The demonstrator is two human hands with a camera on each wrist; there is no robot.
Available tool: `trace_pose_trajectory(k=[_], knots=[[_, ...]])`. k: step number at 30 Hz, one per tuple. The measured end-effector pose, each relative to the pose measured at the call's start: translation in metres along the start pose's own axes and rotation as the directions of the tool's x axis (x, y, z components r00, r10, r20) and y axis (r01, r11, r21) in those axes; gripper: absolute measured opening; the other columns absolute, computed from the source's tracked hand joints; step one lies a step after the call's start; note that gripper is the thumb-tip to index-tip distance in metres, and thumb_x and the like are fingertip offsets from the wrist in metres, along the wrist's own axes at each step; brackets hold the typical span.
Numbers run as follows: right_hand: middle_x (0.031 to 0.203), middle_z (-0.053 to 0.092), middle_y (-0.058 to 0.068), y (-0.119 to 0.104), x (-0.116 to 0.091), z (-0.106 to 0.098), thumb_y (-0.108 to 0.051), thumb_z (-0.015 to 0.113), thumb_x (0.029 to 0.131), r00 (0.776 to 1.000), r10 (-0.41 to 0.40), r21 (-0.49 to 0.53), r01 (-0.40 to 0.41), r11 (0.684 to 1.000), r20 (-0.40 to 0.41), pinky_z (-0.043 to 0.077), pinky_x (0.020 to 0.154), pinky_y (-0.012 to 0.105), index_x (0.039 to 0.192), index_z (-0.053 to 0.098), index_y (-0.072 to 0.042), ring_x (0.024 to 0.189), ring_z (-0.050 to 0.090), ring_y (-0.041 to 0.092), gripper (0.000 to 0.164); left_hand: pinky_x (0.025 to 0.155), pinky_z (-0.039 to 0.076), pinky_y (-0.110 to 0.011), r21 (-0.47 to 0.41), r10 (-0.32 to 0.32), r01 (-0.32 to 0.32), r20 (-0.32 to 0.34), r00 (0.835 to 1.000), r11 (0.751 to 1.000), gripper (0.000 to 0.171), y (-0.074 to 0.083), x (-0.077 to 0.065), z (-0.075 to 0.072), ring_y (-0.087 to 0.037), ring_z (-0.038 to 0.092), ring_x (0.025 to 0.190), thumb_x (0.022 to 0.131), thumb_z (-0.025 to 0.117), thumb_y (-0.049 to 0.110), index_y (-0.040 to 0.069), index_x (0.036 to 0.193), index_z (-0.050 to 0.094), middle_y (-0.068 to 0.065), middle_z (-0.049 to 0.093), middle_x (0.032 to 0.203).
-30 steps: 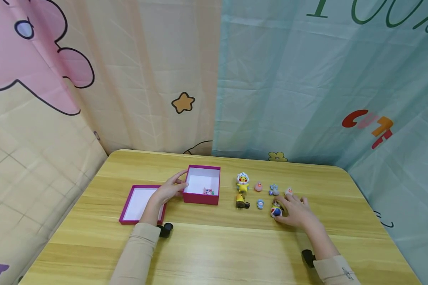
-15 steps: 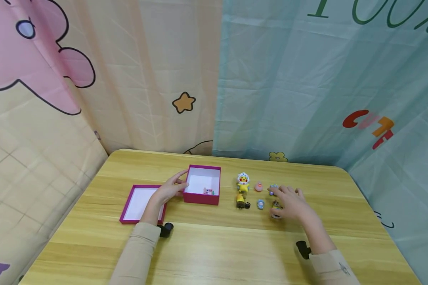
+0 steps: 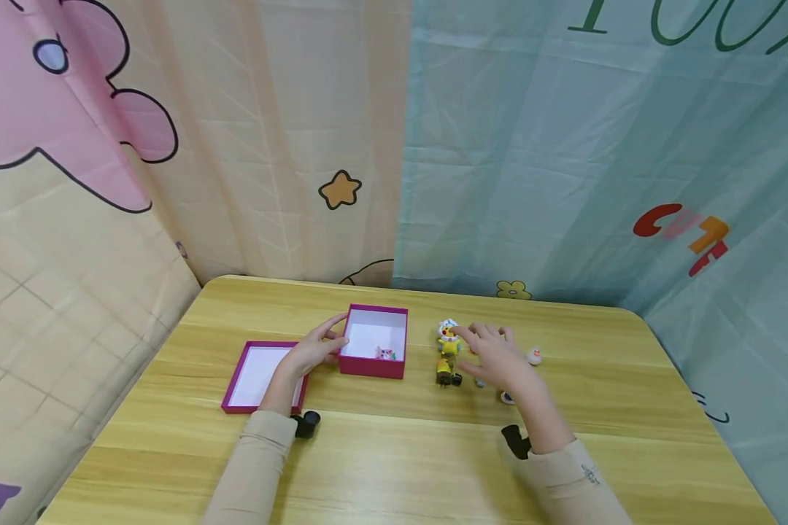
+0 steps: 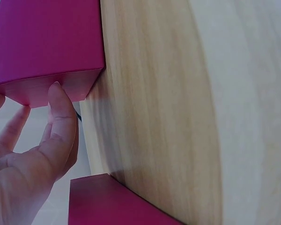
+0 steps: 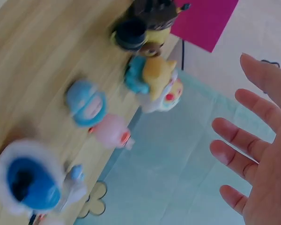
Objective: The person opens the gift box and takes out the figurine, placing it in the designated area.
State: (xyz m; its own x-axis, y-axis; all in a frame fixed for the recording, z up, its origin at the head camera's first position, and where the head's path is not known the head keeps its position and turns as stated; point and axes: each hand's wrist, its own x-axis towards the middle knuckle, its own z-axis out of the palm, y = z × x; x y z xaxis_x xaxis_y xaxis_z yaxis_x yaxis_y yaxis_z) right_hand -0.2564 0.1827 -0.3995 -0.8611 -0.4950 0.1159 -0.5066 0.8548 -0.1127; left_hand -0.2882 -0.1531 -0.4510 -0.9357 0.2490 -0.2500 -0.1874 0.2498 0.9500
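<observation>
My left hand [image 3: 311,351] rests its fingertips and thumb against the left wall of a magenta box [image 3: 371,366]. Inside the box lies a tiny pink-and-white figurine [image 3: 385,354]. My right hand [image 3: 499,359] hovers over the toy figures with its fingers spread, holding nothing. Near its fingertips stands a yellow figurine in a white bonnet [image 3: 449,346], with a brown-and-yellow figurine [image 3: 443,370] in front of it. The right wrist view shows a small blue figurine [image 5: 86,103], a pink one [image 5: 110,131] and a larger blue-and-white one [image 5: 35,183], partly hidden from the head view.
The magenta lid [image 3: 256,372] lies with its white inside up, left of the box and partly behind my left forearm. A small white-and-pink figurine [image 3: 534,356] stands right of my right hand. Curtains [image 3: 499,146] hang behind the wooden table [image 3: 394,467].
My right hand has left the blue-and-white figurine and moved left over the other figures, toward the yellow one. My left hand and the box have stayed in place.
</observation>
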Motion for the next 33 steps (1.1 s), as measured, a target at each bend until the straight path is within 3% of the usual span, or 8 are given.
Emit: trace_pose_trajectory(k=[12, 21, 33], knots=[[0.110, 0.051, 0.003, -0.037, 0.039, 0.009, -0.033, 0.065, 0.084, 1.000, -0.024, -0.025, 0.024, 0.999, -0.002, 0.029, 0.095, 0.054, 0.130, 0.047, -0.021, 0.104, 0.048, 0.024, 0.051, 0.085, 0.049, -0.036, -0.003, -0.009, 0.009, -0.001, 1.000, 1.000, 0.057, -0.002, 0.001, 0.000, -0.029, 0.054, 0.096, 0.094, 0.049, 0.011, 0.014, 0.145, 0.024, -0.022, 0.037, 0.117], [0.113, 0.052, 0.007, -0.059, 0.063, 0.017, -0.031, 0.066, 0.084, 0.998, -0.070, -0.011, 0.070, 0.997, 0.005, 0.028, 0.096, 0.055, 0.127, 0.050, -0.018, 0.110, 0.045, 0.026, 0.048, 0.084, 0.049, -0.035, -0.007, -0.016, 0.016, -0.013, 1.000, 1.000, 0.057, -0.001, -0.001, 0.001, -0.029, 0.054, 0.096, 0.094, 0.050, 0.011, 0.017, 0.145, 0.026, -0.021, 0.038, 0.117], [0.118, 0.052, 0.002, -0.068, 0.090, 0.030, -0.033, 0.069, 0.081, 0.983, -0.120, -0.061, 0.129, 0.990, 0.141, 0.021, 0.103, 0.055, 0.127, 0.051, -0.021, 0.117, 0.043, 0.024, 0.050, 0.084, 0.049, -0.036, 0.000, 0.002, -0.002, -0.005, 1.000, 1.000, 0.056, -0.002, 0.000, 0.001, -0.033, 0.052, 0.099, 0.094, 0.049, 0.012, 0.015, 0.145, 0.025, -0.022, 0.038, 0.116]])
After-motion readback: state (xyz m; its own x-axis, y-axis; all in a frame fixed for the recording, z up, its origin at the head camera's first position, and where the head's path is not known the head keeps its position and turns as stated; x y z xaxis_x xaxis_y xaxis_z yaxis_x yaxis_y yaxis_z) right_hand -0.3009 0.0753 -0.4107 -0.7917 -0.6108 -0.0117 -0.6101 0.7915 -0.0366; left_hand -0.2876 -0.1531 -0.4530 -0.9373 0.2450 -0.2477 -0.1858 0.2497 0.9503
